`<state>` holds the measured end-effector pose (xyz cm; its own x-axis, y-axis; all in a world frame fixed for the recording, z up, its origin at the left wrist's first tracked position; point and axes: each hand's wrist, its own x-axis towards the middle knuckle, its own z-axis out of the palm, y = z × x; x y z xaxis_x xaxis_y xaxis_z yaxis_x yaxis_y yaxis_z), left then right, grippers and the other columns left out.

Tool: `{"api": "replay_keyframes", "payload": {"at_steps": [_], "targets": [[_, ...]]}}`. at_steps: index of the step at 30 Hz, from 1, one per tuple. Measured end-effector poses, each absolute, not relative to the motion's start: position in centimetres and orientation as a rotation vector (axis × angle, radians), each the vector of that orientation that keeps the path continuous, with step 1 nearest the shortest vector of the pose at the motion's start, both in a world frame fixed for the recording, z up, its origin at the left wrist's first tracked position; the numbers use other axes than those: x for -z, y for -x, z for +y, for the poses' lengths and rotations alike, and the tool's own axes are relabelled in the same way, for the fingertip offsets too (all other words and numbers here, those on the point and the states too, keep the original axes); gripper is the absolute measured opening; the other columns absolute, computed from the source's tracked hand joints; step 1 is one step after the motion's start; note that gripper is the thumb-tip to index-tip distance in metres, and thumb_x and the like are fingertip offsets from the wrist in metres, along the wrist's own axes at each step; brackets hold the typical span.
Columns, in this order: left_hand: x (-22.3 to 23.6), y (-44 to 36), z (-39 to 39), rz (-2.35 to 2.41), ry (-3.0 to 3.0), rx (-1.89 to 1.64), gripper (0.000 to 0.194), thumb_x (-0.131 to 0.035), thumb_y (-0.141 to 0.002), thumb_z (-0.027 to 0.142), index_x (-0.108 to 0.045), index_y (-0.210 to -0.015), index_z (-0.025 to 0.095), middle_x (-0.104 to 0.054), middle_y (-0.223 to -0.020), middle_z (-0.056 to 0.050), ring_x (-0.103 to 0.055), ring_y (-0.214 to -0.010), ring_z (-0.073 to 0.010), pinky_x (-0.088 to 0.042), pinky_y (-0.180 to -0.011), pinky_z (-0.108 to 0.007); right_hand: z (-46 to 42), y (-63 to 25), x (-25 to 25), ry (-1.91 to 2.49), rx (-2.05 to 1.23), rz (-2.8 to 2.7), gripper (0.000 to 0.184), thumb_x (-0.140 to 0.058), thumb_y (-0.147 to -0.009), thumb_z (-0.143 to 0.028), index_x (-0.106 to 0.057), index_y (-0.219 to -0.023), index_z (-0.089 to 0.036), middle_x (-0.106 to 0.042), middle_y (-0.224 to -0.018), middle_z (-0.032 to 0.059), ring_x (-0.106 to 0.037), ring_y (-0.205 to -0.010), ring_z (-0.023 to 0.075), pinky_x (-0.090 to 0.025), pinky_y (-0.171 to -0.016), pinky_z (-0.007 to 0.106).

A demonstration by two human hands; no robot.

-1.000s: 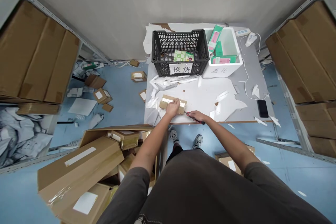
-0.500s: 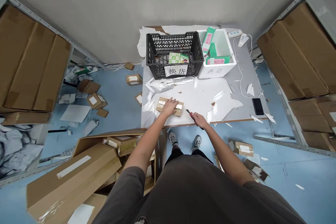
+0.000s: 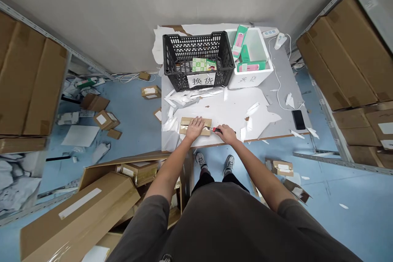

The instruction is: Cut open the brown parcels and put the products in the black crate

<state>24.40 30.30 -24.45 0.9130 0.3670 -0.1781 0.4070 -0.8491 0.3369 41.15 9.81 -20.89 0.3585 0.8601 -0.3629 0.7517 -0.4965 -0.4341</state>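
A small taped cardboard box (image 3: 185,125) lies on the table near its front edge. My left hand (image 3: 195,127) rests across the top of it, fingers stretched out and spread. My right hand (image 3: 227,134) is closed round a box cutter (image 3: 216,130) with a red and black handle. The cutter's tip points left and is at the box's right end; whether the blade touches the tape I cannot tell.
Behind the box stand a black plastic crate (image 3: 199,77) and a white foam bin (image 3: 254,79) holding green-and-pink packages. Torn paper litters the table (image 3: 287,86). A phone (image 3: 298,120) lies at right. A large open carton (image 3: 89,204) of boxes stands at my left.
The box has been turned, so its labelled face no longer shows on top. My right hand has brought the box cutter leftward to the box's right end.
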Motion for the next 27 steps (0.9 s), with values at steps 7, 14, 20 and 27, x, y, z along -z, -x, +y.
{"api": "replay_keyframes", "payload": {"at_steps": [7, 14, 20, 27], "targets": [[24.2, -24.4, 29.9, 0.618, -2.656, 0.118, 0.050, -0.054, -0.102, 0.028, -0.061, -0.152, 0.024, -0.053, -0.163, -0.014, -0.040, -0.159, -0.0303, -0.030, -0.132, -0.056, 10.4, -42.9, 21.2, 2.447, -0.750, -1.578, 0.034, -0.048, -0.111, -0.046, -0.067, -0.130, -0.026, -0.068, -0.119, 0.0132, -0.056, -0.114, 0.0302, -0.044, -0.091, 0.036], [23.8, -24.2, 29.8, 0.605, -2.681, 0.104, 0.047, -0.053, -0.104, 0.029, -0.062, -0.149, 0.022, -0.052, -0.164, -0.013, -0.038, -0.160, -0.0282, -0.029, -0.132, -0.051, 11.2, -43.8, 21.0, 2.409, -0.768, -1.603, 0.034, -0.052, -0.110, -0.046, -0.068, -0.130, -0.025, -0.069, -0.122, 0.0134, -0.058, -0.116, 0.0293, -0.045, -0.092, 0.035], [23.3, -24.2, 29.4, 0.657, -2.699, 0.074, 0.049, -0.057, -0.102, 0.033, -0.061, -0.151, 0.028, -0.055, -0.162, -0.011, -0.043, -0.157, -0.0305, -0.033, -0.129, -0.054, 9.0, -45.2, 21.2, 2.341, -0.917, -1.204, 0.035, -0.053, -0.107, -0.055, -0.065, -0.122, -0.025, -0.075, -0.109, 0.0079, -0.069, -0.101, 0.0249, -0.049, -0.084, 0.032], [23.8, -25.8, 26.5, 1.033, -2.643, -0.019, 0.048, -0.045, -0.107, 0.036, -0.059, -0.152, 0.027, -0.051, -0.166, -0.010, -0.043, -0.157, -0.0309, -0.033, -0.128, -0.055, 2.1, -49.9, 23.1, 2.071, -0.801, -0.086, 0.050, -0.021, -0.110, -0.062, -0.052, -0.104, -0.024, -0.075, -0.085, 0.0062, -0.069, -0.070, 0.0187, -0.057, -0.067, 0.031]]}}
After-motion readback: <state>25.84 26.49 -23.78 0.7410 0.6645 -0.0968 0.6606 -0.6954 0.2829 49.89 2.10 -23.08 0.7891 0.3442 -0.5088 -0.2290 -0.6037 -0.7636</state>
